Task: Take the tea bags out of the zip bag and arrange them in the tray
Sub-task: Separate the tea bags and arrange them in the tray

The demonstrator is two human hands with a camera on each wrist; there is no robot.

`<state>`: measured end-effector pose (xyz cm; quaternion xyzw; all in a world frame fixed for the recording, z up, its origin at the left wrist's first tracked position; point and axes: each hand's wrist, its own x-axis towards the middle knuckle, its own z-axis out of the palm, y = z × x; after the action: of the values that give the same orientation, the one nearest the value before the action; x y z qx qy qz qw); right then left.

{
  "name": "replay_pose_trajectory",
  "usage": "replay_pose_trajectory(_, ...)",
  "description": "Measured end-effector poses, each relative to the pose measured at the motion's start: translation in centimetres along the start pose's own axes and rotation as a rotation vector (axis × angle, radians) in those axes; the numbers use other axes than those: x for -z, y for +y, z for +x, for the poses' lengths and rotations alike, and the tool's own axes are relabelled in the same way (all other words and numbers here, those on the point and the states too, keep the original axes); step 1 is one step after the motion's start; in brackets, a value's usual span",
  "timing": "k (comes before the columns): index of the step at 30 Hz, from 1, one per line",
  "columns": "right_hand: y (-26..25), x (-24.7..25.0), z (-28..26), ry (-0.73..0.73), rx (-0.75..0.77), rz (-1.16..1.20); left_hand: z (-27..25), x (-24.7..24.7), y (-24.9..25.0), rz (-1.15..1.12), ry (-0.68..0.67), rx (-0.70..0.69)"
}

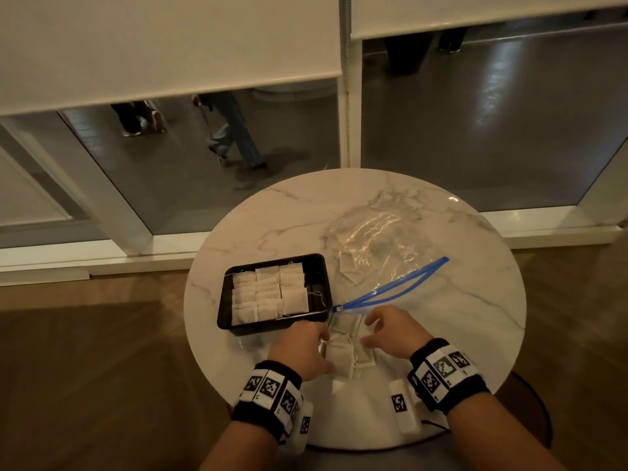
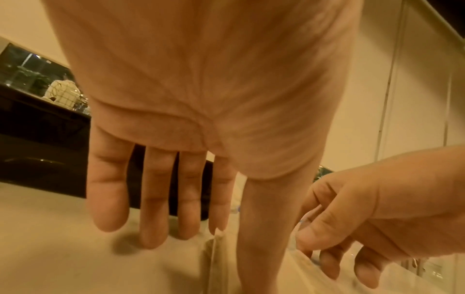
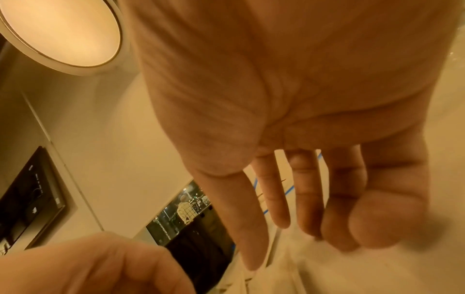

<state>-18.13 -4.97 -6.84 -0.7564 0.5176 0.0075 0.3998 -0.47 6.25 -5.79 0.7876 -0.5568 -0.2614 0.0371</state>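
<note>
Both hands hover low over the loose tea bags (image 1: 341, 358) heaped at the near edge of the round marble table (image 1: 475, 300). My left hand (image 1: 302, 348) is spread flat, palm down, its fingers (image 2: 151, 199) straight and slightly apart in the left wrist view, with the thumb reaching down to the pile; whether it actually touches a bag I cannot tell. My right hand (image 1: 390, 331) hangs just to the right of it with fingers (image 3: 309, 195) loosely extended downward, holding nothing that I can see. In the left wrist view that right hand (image 2: 377, 208) looks softly curled, fingertips near the table surface.

Just beyond my left hand sits the black tray (image 1: 319, 266), already holding tea bags in neat rows across its left and middle part, with a bare strip along its right side. To the right of the tray lies the clear zip bag (image 1: 377, 246), crumpled and flat on the table, its blue zipper strip (image 1: 394, 290) gaping open toward me; a few tea bags show faintly through the plastic.
</note>
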Motion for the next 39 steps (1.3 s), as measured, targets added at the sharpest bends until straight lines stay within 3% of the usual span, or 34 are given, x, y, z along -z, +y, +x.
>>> replay_pose_trajectory(10,-0.2,-1.0,0.1,0.011,0.021,-0.128,0.0,-0.2,0.3,-0.038,0.011,0.033)
replay_pose_trajectory(19,0.0,1.7,-0.1,-0.053,0.001,-0.004,-0.4,0.9,0.3,-0.060,0.105,0.079)
replay_pose_trajectory(24,-1.5,4.5,-1.6,-0.032,0.118,0.130,-0.8,3.1,1.6,-0.434,0.267,-0.120)
replay_pose_trajectory(29,-4.0,5.7,-2.9,-0.001,0.329,0.285,-1.2,3.4,2.8,-0.758,0.223,-0.270)
replay_pose_trajectory(36,-4.8,4.7,-2.9,0.076,0.382,0.388,-0.6,3.4,1.8,-0.984,0.360,-0.225)
replay_pose_trajectory(39,-4.7,4.5,-2.5,0.107,0.390,0.368,-0.7,3.9,1.6,-1.061,0.353,-0.218)
